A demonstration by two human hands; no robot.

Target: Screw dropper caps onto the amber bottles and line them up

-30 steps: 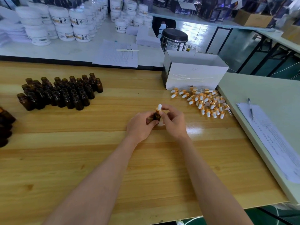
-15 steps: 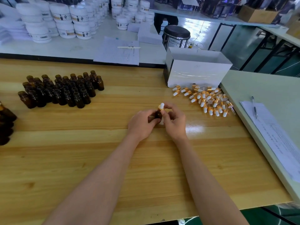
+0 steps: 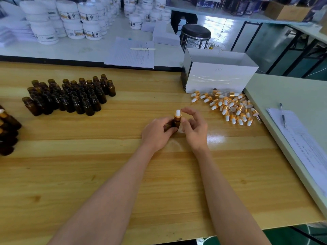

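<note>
My left hand (image 3: 156,133) grips a small amber bottle (image 3: 176,122) upright over the wooden table (image 3: 106,174); a gold dropper cap with a white bulb (image 3: 177,114) sits on its neck. My right hand (image 3: 195,126) hovers just right of the cap, fingers loosely spread, holding nothing. A cluster of several uncapped amber bottles (image 3: 70,96) stands at the left. A pile of loose gold-and-white dropper caps (image 3: 228,108) lies at the right. Capped bottles (image 3: 7,131) show at the far left edge.
A white open box (image 3: 217,73) stands behind the cap pile. A pale green table (image 3: 292,96) adjoins on the right with papers and a pen (image 3: 282,115). Beyond lie a paper sheet with a pen (image 3: 131,53), white jars (image 3: 70,23) and a black stool (image 3: 195,32).
My right hand has let go of the dropper cap and drawn slightly to the right, its fingers opening. My left hand still holds the bottle in the same spot.
</note>
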